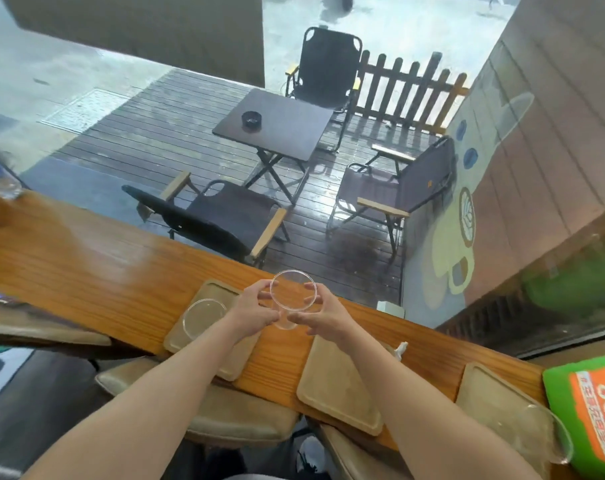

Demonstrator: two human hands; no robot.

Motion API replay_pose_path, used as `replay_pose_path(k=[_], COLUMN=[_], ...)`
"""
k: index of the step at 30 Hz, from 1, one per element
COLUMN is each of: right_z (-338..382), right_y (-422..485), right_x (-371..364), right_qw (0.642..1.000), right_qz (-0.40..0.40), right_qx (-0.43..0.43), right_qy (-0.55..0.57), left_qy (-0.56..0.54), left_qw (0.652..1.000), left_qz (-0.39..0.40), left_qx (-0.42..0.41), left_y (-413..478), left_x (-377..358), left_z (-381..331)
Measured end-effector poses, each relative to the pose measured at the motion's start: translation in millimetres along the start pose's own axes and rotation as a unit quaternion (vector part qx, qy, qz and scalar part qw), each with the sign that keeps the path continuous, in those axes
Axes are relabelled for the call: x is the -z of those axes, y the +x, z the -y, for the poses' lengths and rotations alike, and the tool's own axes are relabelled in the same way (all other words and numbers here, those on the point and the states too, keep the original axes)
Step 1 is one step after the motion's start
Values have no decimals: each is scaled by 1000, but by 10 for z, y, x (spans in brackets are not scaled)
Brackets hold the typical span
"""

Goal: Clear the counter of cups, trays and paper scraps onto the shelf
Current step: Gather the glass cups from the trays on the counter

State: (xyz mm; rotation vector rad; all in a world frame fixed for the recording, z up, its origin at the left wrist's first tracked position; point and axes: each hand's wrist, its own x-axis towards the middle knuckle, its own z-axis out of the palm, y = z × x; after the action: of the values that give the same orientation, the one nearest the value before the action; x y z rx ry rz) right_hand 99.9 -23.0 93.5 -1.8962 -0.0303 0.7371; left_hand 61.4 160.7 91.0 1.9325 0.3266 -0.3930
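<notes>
A clear plastic cup [293, 292] is held above the wooden counter [96, 271], its rim toward me. My left hand [251, 310] grips its left side and my right hand [323, 315] grips its right side. Another clear cup [204, 317] stands on a wooden tray [221, 289] just left of my left hand. A second tray [342, 386] lies under my right forearm. A third tray [491, 393] at the right carries a clear cup [547, 434]. A white paper scrap [401, 348] lies by the middle tray.
A green and orange sign [588, 410] stands at the counter's right end. A clear bottle [3, 181] sits at the far left. Padded stools [225, 410] stand below the counter's near edge. Past the window are a folding table [277, 123] and chairs.
</notes>
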Motion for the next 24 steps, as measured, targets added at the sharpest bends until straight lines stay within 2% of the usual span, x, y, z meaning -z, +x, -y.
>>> replay_pose_path(k=[4, 14, 19, 24], right_z=[257, 641, 670, 648], right_y=[161, 460, 519, 551], right_x=[-291, -863, -1095, -1226], right_qw=[999, 990, 990, 989], right_qz=[42, 133, 136, 103], right_qx=[21, 37, 22, 2], right_qy=[7, -8, -40, -102], left_qy=[-3, -31, -35, -1], left_qw=[999, 996, 997, 998], left_qz=[-37, -71, -59, -37], left_qx=[11, 34, 40, 43], left_y=[-54, -225, -255, -187], left_x=[415, 1128, 1259, 1310], left_z=[135, 503, 719, 883])
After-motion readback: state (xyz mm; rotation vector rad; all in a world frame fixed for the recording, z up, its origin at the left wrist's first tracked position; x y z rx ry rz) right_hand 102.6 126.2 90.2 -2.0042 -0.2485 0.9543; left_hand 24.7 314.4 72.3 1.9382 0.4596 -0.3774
